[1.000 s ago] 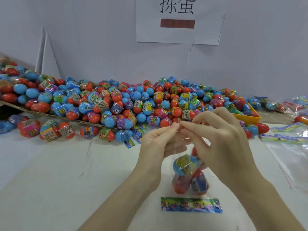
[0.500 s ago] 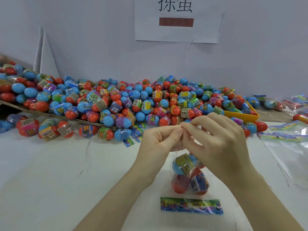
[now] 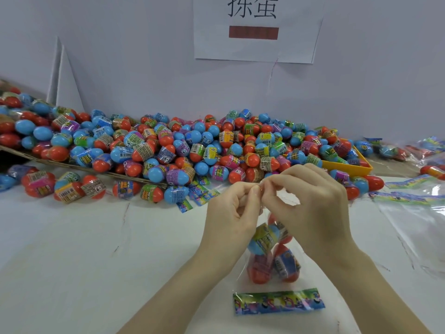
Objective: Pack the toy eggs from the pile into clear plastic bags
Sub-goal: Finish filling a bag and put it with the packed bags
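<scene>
The pile (image 3: pixel 192 145) fills the frame's left and centre along the wall. At centre my left hand (image 3: pixel 231 213) and right hand (image 3: pixel 310 208) meet, both pinching the bag (image 3: pixel 269 263) at its mouth. It hangs light and slippery with eggs (image 3: pixel 263 239) inside, so I grip the top film. Bare surface (image 3: pixel 84 261) lower left gives room; the yellow tray (image 3: pixel 346 166) edges right.

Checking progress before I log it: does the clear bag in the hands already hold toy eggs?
Yes, several eggs sit inside the clear bag.
</scene>
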